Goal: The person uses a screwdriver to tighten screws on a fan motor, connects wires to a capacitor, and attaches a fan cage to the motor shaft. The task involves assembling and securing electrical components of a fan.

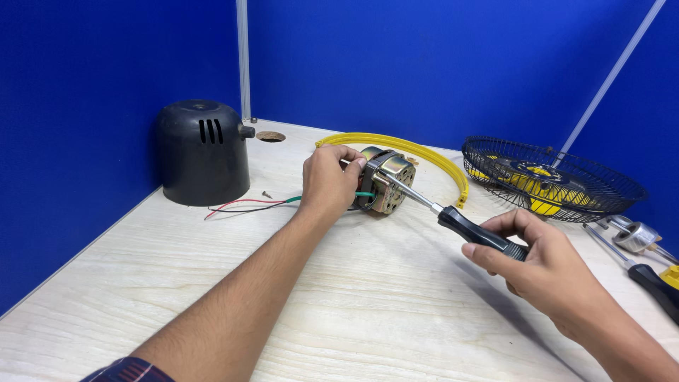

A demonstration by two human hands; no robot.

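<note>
Far left of the hands stands a black cover (201,152), with wires (247,205) trailing toward the left hand (327,182), which grips the motor (385,180). Just right, a screwdriver (453,218) touches the motor, its handle pinched in the right hand (541,258). Beyond that hand lie a yellow ring (431,157) and a fan guard (552,177).

From my seat the view is bright and evenly lit, the light falling from overhead. Around the motor (385,180) everything is sharp; I see only a small glint on its metal bracket. Right of the motor a soft shadow lies on the wooden table (368,297). Far right of it, the edges stretch slightly and soften.
</note>
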